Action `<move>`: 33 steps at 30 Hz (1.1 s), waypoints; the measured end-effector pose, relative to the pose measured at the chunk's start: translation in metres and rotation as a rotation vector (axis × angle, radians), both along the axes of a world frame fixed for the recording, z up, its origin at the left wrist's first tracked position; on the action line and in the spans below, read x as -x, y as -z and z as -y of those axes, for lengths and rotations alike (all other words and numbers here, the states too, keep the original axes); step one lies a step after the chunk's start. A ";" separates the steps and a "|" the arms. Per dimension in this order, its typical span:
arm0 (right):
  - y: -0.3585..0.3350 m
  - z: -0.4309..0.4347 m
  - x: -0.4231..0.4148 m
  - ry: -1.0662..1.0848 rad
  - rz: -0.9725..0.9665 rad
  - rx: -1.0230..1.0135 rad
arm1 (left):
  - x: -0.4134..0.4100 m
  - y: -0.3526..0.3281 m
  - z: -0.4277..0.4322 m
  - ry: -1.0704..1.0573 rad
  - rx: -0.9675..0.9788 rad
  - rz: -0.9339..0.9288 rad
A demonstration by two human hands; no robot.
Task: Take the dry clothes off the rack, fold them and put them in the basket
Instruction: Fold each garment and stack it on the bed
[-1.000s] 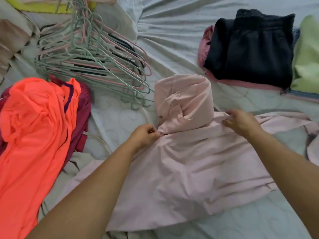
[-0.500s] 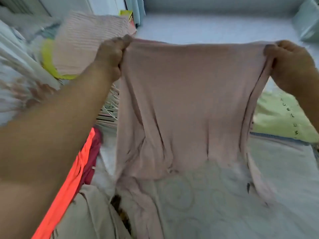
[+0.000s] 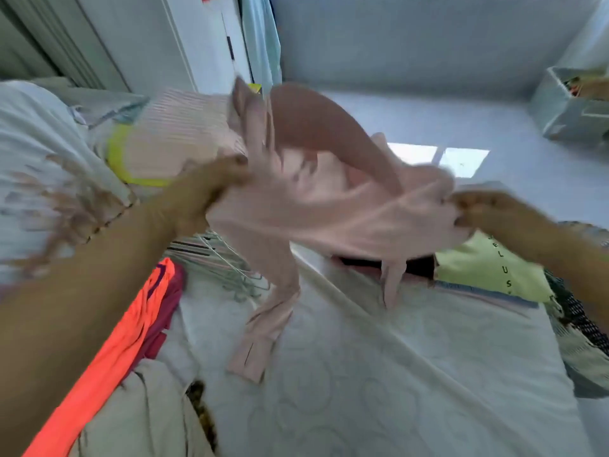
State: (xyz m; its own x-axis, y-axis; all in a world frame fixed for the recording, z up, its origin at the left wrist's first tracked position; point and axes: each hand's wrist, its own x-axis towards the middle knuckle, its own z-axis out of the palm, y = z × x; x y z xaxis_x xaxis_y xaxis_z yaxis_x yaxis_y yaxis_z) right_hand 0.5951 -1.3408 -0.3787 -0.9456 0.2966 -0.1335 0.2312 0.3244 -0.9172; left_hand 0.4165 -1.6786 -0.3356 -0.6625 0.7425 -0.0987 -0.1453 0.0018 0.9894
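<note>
A pale pink hooded top [image 3: 323,199] is in the air above the bed, blurred with motion. My left hand [image 3: 214,183] grips its left edge and my right hand [image 3: 478,209] grips its right edge. One sleeve [image 3: 263,324] hangs down and touches the white bed sheet [image 3: 395,374]; a shorter piece dangles at the right. The hood flaps up behind the body of the top.
An orange garment [image 3: 108,357] over a maroon one lies at the left. Plastic hangers [image 3: 224,258] are piled behind it. A folded lime green garment [image 3: 487,268] and dark clothes sit at the right. A striped pink cloth on something yellow [image 3: 158,150] is at the back left.
The pink top went from lying flat on the bed to held up by both hands, and now swings forward and down with its fabric billowing. The camera has tilted up.
</note>
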 end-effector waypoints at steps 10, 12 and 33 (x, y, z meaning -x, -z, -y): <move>0.257 0.086 -0.184 -0.439 0.720 -0.325 | -0.201 0.303 0.083 0.478 0.870 0.001; 0.269 0.096 -0.205 -0.459 0.787 -0.271 | -0.223 0.321 0.104 0.540 0.990 0.016; 0.254 0.124 -0.169 -0.619 0.684 -0.152 | -0.232 0.298 0.070 0.771 0.842 -0.109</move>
State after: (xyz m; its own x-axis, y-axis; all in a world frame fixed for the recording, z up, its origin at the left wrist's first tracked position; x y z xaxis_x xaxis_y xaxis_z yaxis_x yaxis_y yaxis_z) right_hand 0.7637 -1.4649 -0.6328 -0.6712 -0.1735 -0.7207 0.4511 0.6759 -0.5828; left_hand 0.6482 -1.7482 -0.6339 -0.0956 0.6801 -0.7268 0.2683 0.7208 0.6391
